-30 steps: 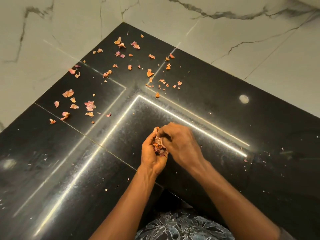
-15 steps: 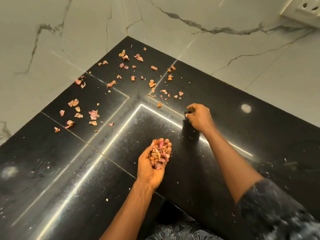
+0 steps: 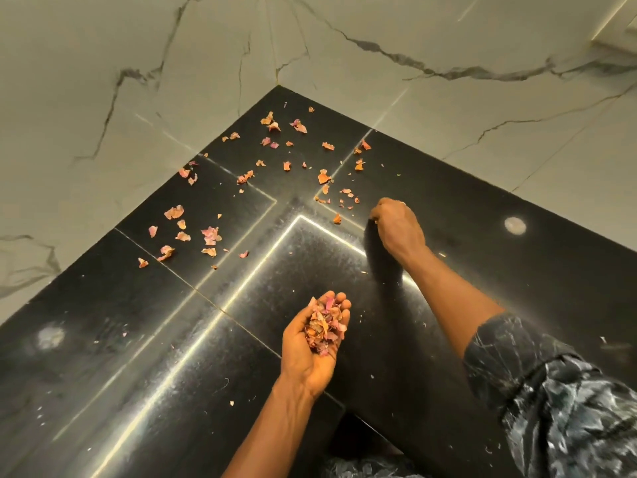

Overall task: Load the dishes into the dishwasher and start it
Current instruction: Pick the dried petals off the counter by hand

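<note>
Two hands are at work over the corner of a black counter.

Left hand (image 3: 312, 343): held palm up and cupped, with the fingers curled round one heap (image 3: 324, 326) of dry pink-orange flakes.

Right hand (image 3: 396, 225): set knuckles-up on the counter (image 3: 138, 357), fingers curled under, just beside the nearest loose flakes (image 3: 337, 219). Whether a flake is pinched beneath cannot be told, since the fingertips are hidden.

Step judged: flakes are being cleared off the counter, and no loading has been begun.

To be done well:
- The flakes are better swept together with the edge of the right hand than picked up singly.
- The cupped palm should be kept level and brought to the counter's edge, so that the gathered pile can be pushed into it.
- The heap looks full. It should be emptied before more is added, or a spill is likely.

Count:
- Hands: two.
- Heaps in hand: one.
- Loose flakes on the counter: upward of thirty larger pieces. They lie in two loose groups, one to the left and one toward the back corner. Crumbs are not counted.
- Pale round spots (image 3: 515, 225) on the counter: two, well apart.
- Patterned sleeve (image 3: 551, 391): one, on the right arm.
- Marble wall (image 3: 103, 81): two faces, met at the corner.
- Dishes: none in view.
- Dishwasher: none in view.
</note>
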{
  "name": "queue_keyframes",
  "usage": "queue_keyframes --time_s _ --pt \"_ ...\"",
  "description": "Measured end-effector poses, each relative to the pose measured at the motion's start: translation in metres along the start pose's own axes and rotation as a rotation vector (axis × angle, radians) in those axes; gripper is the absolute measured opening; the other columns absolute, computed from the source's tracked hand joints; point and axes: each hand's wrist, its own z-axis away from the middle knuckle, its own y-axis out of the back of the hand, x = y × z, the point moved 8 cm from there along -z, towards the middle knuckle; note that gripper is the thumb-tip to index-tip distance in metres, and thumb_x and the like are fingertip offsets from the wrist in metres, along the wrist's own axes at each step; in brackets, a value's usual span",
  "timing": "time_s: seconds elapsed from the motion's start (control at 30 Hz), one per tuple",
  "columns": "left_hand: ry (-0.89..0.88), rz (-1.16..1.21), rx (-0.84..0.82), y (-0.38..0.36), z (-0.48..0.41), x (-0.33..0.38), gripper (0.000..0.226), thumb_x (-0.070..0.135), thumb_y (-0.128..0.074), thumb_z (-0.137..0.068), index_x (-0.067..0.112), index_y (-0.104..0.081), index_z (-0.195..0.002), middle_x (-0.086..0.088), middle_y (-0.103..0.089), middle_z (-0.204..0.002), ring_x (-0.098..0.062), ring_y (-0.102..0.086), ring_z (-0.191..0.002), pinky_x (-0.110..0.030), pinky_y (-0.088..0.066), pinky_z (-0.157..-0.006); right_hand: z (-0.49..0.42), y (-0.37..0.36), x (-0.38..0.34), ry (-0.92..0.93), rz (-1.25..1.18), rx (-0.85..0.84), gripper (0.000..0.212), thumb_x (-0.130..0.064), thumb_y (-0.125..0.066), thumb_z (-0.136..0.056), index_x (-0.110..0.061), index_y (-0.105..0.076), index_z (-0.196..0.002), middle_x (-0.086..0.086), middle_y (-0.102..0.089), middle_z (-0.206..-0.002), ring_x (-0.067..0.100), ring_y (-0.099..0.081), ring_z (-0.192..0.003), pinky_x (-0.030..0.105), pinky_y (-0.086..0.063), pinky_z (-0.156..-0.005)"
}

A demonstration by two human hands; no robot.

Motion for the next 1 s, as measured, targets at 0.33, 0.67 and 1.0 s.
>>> queue_keyframes --time_s 0.33,0.67,1.0 --pt "0.007 0.007 -0.008 -0.003 -0.009 -0.004 0.032 0.017 -0.05 -0.098 -0.005 -0.071 -0.107 -0.024 -0.069 -0.115 -0.033 -0.07 -0.103 -0.038 -0.06 -0.086 0.109 0.049 -0.037 -0.117 -0.601 -0.035 0.019 0.0 -0.074 -0.081 -0.018 -0.08 -0.085 -0.008 -0.072 -0.079 0.003 -0.066 -0.076 0.013 -0.048 -0.067" --pt "-0.004 0.056 -0.027 0.006 -0.006 0.003 0.028 0.016 -0.051 -0.097 -0.003 -0.072 -0.101 -0.018 -0.073 -0.104 -0.027 -0.073 -0.092 -0.035 -0.062 -0.082 0.143 0.07 -0.104 0.137 -0.719 -0.075 0.016 -0.01 -0.072 -0.091 -0.017 -0.079 -0.103 -0.005 -0.075 -0.095 0.004 -0.07 -0.085 0.02 -0.055 -0.078" --pt "-0.062 0.113 -0.013 0.026 0.021 0.021 0.033 0.016 -0.051 -0.097 -0.006 -0.075 -0.101 -0.026 -0.067 -0.121 -0.034 -0.071 -0.104 -0.038 -0.061 -0.084 0.014 0.004 0.006 -0.268 -0.166 0.003 0.02 -0.009 -0.05 -0.089 -0.004 -0.066 -0.078 0.019 -0.062 -0.09 0.043 -0.06 -0.088 0.037 -0.05 -0.07"
